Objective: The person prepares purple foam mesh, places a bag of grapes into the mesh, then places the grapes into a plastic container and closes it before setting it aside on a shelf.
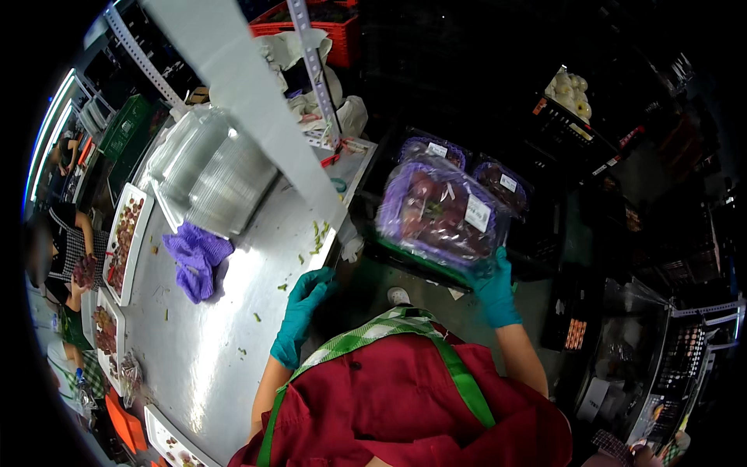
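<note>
Head view, film-wrapped purple tray [437,204] forward-left of right grip [495,291], pinching its corner

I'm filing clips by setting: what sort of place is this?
Probably a produce-packing area: stacked clear containers on a metal table, trays of likely grapes, and a wrapped produce pack in the right hand.

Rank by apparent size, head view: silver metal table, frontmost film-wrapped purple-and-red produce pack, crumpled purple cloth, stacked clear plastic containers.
1. Silver metal table
2. Frontmost produce pack and stacked containers: too alike to rank
3. Purple cloth
</note>
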{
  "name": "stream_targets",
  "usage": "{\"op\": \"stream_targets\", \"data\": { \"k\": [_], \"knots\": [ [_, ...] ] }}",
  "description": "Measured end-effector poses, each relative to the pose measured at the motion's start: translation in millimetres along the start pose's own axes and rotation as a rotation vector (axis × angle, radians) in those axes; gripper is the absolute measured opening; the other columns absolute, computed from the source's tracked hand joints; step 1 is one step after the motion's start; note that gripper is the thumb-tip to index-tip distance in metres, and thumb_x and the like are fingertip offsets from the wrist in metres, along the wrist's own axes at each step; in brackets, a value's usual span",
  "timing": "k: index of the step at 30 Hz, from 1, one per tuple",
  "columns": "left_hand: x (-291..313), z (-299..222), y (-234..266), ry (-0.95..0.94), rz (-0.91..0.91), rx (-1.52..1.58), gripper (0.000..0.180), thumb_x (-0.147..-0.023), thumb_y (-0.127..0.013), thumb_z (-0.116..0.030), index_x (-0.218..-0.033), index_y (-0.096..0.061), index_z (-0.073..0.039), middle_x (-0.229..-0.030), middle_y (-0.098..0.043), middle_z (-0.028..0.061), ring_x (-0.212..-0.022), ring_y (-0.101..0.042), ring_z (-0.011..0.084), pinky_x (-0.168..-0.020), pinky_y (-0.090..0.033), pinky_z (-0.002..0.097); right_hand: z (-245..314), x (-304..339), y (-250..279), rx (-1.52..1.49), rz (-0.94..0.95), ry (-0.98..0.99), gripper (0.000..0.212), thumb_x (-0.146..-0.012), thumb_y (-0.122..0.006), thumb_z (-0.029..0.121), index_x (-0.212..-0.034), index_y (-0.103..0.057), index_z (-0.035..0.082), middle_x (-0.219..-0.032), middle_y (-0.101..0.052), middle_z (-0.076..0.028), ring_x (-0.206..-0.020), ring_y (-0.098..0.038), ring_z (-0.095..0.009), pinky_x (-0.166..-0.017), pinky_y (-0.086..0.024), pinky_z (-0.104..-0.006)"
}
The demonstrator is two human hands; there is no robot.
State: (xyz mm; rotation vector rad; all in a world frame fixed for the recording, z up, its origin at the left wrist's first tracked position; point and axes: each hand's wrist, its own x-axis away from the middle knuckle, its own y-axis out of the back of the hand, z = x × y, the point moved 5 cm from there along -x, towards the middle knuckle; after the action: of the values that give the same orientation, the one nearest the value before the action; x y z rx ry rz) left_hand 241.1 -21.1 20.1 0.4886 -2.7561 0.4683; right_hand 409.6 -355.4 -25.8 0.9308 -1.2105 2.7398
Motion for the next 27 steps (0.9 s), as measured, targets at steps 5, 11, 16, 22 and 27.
{"op": "stream_targets", "data": {
  "k": [5,11,16,22,27],
  "knots": [
    [-21.5,32.9,12.4,0.068,-0.217,-0.062,0.029,-0.088,-0.052,-0.010,-0.116,-0.049,-0.002,-0.112,-0.057,0.0090,-0.105,-0.053,0.0177,-0.092,-0.041,0.0289,83.5,-99.1,1.5,0.416,0.049,0.207,0.033,-0.082,-0.061,0.029,-0.105,-0.057,0.005,-0.092,-0.058,-0.003,-0.077,-0.056,-0.014,-0.076,-0.049,-0.0384],
    [-15.3,61.1,-3.9,0.257,-0.358,0.111,0.029,-0.088,-0.052,-0.011,-0.116,-0.050,-0.003,-0.110,-0.057,0.0079,-0.102,-0.053,0.0165,-0.090,-0.040,0.0274,99.2,-259.4,63.1,1.018,-0.118,0.132,0.045,-0.075,-0.069,0.038,-0.100,-0.060,0.001,-0.086,-0.057,-0.003,-0.070,-0.052,-0.012,-0.060,-0.047,-0.0272],
    [-8.9,78.1,-3.3,0.271,-0.404,0.135,0.029,-0.088,-0.052,-0.014,-0.115,-0.051,-0.002,-0.110,-0.057,0.0085,-0.101,-0.053,0.0162,-0.090,-0.041,0.0268,-9.1,-289.5,72.2,0.799,0.097,-0.398,0.054,-0.082,-0.058,0.042,-0.120,-0.049,0.004,-0.112,-0.056,-0.010,-0.098,-0.056,-0.023,-0.082,-0.049,-0.0341],
    [0.5,53.5,-17.0,0.294,-0.404,0.041,0.034,-0.087,-0.054,-0.016,-0.118,-0.049,-0.003,-0.112,-0.056,0.0076,-0.104,-0.051,0.0153,-0.090,-0.039,0.0272,-59.7,-276.9,82.6,1.076,0.317,-0.872,0.064,-0.086,-0.042,0.055,-0.123,-0.048,0.003,-0.119,-0.052,-0.010,-0.104,-0.051,-0.020,-0.094,-0.035,-0.0300],
    [32.2,78.4,15.4,0.226,-0.469,0.069,0.033,-0.087,-0.056,-0.016,-0.117,-0.050,-0.004,-0.110,-0.057,0.0067,-0.104,-0.051,0.0139,-0.090,-0.039,0.0266,-22.4,-255.3,-25.8,2.248,0.090,0.598,0.053,-0.089,-0.039,0.045,-0.080,-0.062,-0.001,-0.079,-0.060,-0.015,-0.078,-0.057,-0.027,-0.071,-0.044,-0.0357]
  ]
}}
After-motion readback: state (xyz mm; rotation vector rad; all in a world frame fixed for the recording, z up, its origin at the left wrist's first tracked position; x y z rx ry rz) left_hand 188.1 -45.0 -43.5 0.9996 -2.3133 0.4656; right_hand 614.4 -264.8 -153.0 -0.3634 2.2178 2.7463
